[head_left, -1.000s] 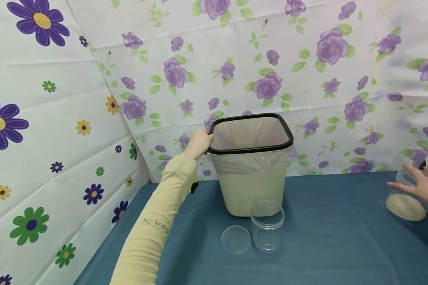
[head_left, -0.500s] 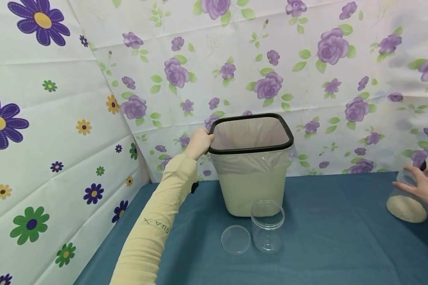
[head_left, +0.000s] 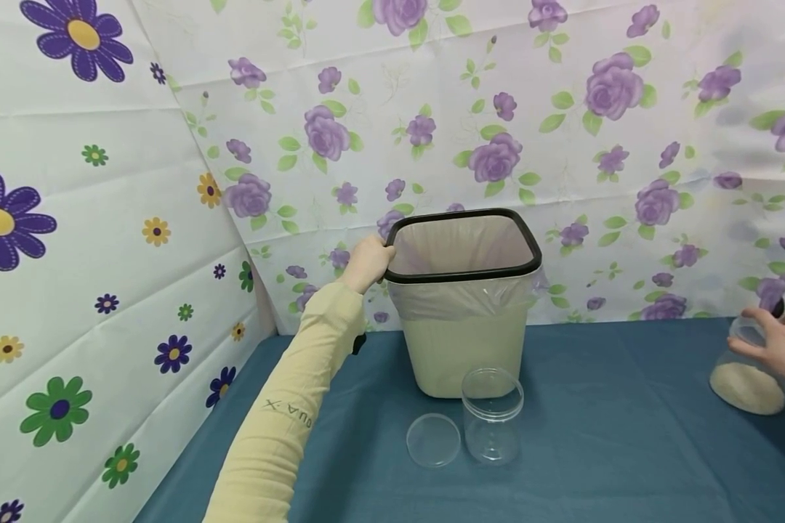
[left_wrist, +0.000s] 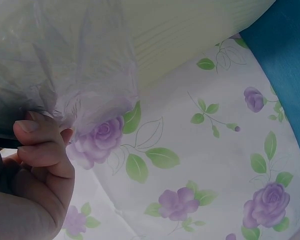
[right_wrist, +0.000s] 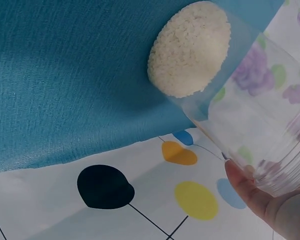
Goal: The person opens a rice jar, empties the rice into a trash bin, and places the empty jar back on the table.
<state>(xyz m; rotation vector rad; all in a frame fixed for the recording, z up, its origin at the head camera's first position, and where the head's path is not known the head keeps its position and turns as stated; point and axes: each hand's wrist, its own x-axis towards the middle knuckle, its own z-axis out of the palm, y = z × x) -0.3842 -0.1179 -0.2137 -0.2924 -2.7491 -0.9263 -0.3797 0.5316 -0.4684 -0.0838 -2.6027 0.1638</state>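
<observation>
A cream trash bin [head_left: 464,349] with a plastic bag liner [head_left: 458,301] and a black rim stands at the back of the table. My left hand [head_left: 368,263] grips the rim at its left side. The curled fingers [left_wrist: 45,155] show over the rim and bunched liner in the left wrist view. At the far right, my right hand [head_left: 778,345] holds a clear plastic jar [right_wrist: 255,115] near its mouth. White rice [right_wrist: 190,50] covers the bottom of this jar. Part of the right hand lies outside both views.
In front of the bin stands an open clear jar [head_left: 492,428], with a round clear lid [head_left: 434,440] lying flat to its left. A blue cloth [head_left: 602,450] covers the table. Flowered sheets [head_left: 340,87] hang behind and along the left side.
My right hand's spread fingers have drawn in around the jar of rice, and hand and jar have shifted slightly nearer. The left hand keeps its place on the bin's rim.
</observation>
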